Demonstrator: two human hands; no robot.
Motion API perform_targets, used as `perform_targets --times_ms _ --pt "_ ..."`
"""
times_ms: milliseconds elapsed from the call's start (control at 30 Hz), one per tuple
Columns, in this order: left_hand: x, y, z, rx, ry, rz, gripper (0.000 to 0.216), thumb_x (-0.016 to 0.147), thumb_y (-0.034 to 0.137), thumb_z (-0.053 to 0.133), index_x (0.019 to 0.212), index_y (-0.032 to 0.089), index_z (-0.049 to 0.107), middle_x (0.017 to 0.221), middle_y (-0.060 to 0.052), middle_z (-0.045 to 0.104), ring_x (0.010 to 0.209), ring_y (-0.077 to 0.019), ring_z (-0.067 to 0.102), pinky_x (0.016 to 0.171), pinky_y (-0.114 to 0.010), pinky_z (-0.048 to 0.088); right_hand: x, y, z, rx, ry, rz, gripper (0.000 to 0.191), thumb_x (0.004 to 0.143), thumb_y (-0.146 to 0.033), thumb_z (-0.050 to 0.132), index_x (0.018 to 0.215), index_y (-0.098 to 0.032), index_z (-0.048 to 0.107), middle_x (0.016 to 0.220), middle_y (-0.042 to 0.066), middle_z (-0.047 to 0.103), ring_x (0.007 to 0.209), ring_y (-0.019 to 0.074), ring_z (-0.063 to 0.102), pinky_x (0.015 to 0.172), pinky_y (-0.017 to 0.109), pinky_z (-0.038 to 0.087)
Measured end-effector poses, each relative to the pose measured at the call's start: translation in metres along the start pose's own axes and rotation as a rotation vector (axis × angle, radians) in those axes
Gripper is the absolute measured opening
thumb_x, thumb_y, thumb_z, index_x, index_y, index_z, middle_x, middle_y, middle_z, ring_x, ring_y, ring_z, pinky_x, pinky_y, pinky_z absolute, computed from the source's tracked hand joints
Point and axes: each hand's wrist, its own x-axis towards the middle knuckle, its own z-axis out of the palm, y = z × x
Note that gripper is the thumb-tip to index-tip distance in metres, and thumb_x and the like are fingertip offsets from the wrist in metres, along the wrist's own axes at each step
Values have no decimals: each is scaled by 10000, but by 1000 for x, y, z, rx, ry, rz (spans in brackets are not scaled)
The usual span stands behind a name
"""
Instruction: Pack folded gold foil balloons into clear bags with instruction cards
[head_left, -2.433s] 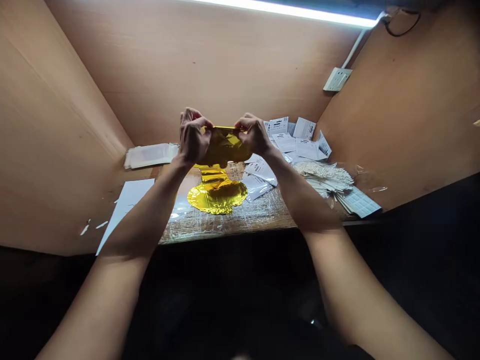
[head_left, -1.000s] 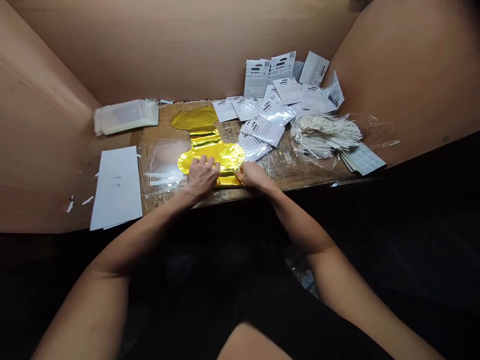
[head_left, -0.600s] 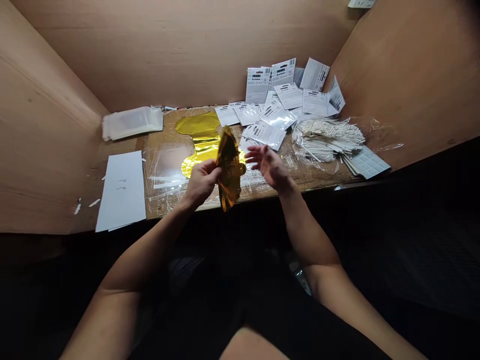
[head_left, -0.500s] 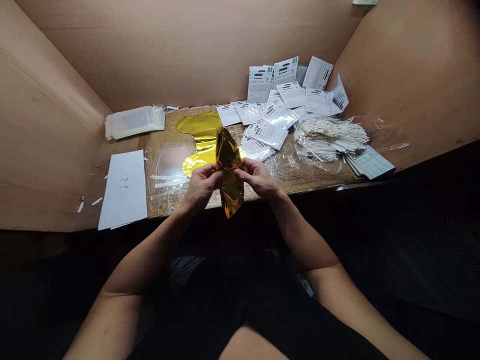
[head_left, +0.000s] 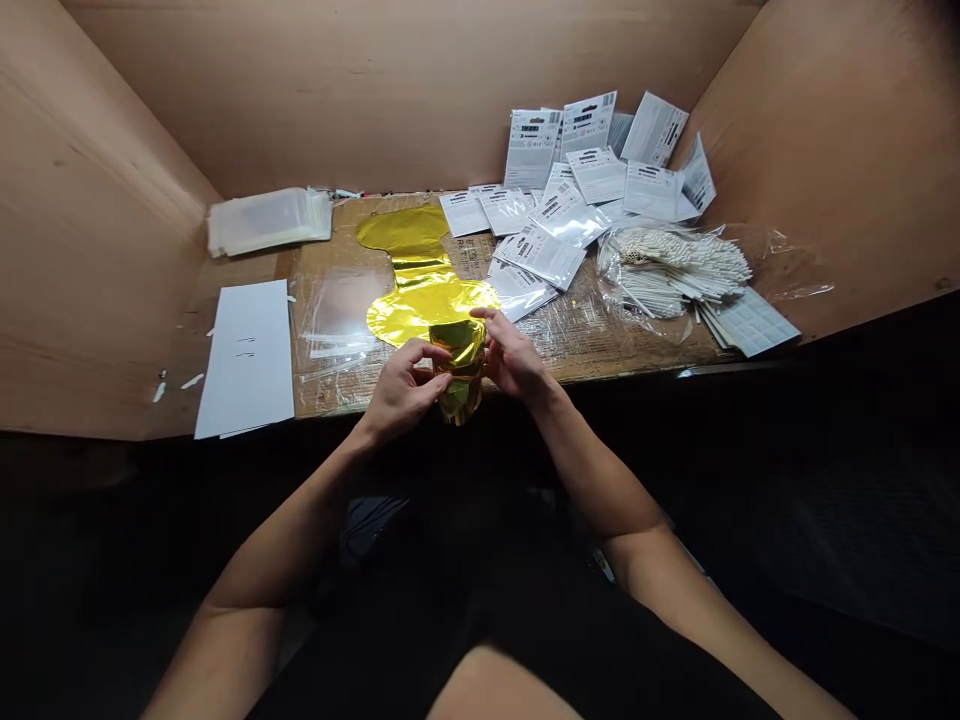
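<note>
Between my hands is a folded gold foil balloon [head_left: 459, 372], held just above the front edge of the workbench. My left hand [head_left: 409, 388] pinches its left side between thumb and fingers. On the right side, my right hand [head_left: 514, 355] grips the foil, its fingertips partly behind the sheet. Just beyond lies another gold foil balloon [head_left: 420, 270], spread flat and shiny on the bench, its near edge partly covered by the folded one.
Packaged cards in clear sleeves [head_left: 555, 210] pile at the back right, beside a bag of white sticks [head_left: 675, 265] and pale sheets [head_left: 754, 322]. Left are white paper sheets [head_left: 244, 375], clear bags [head_left: 345, 315] and a stack of translucent sleeves [head_left: 268, 222]. Wooden panels [head_left: 412, 90] enclose the bench.
The foil in my hands has been folded over from a long upright strip into a shorter piece. My right hand's fingers have shifted along its right edge, and the view has tilted slightly.
</note>
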Motion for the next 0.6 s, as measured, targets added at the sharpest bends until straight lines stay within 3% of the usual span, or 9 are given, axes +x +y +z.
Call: perform_targets --times_ms 67,133,233,333,400,467,533,600 --pt "-5 -6 2 36 96 44 279 831 276 825 1060 181 697 1135 -68 688 746 -120 701 623 -229 585 -6 2 1 -82 -76 53 420 830 -543 850 1052 -257 637 813 -26 691 611 143 607 581 271 545" --pt "-9 -9 3 -37 149 11 404 828 277 833 1177 217 638 1134 -46 696 691 -97 679 599 -215 559 -12 7 4 -176 -141 10 455 781 -512 912 1040 -224 675 868 6 727 686 155 644 624 270 566" --pt "-15 -8 3 -240 36 -158 478 832 339 841 1229 223 601 967 -15 733 670 -123 674 634 -253 575 -19 14 8 -234 -150 -83 419 817 -503 885 1073 -212 727 896 21 742 674 151 628 585 257 541" --pt "-20 -5 -5 -300 -80 -249 309 851 358 803 1094 191 709 847 -27 740 688 -158 675 652 -281 563 -23 14 5 -257 -156 -99 322 883 -472 804 1098 -236 762 836 6 725 611 141 576 546 259 490" --pt "-23 -4 -16 -248 -45 -211 165 843 301 749 955 183 773 834 -42 748 711 -168 674 649 -281 541 -25 5 0 -344 -212 -151 188 900 -398 750 963 -227 793 825 18 725 676 155 607 626 278 513" --pt "-26 -3 -27 -164 -43 -156 153 841 269 679 855 183 804 840 -59 762 762 -187 684 680 -294 541 -27 -11 -2 -515 -357 -186 167 917 -319 684 867 -220 809 863 36 747 789 179 658 746 308 540" --pt "-29 0 -33 -32 -77 -91 174 841 264 670 861 189 825 845 -62 770 792 -198 688 716 -310 544 -28 -26 0 -703 -459 -214 183 932 -287 658 939 -230 832 979 54 782 916 207 689 848 340 547" --pt "-34 4 -32 117 -131 3 152 832 245 708 908 201 832 850 -57 774 786 -198 691 733 -318 543 -26 -36 8 -857 -444 -247 177 930 -315 707 1028 -241 834 1037 61 790 946 223 685 865 356 541"
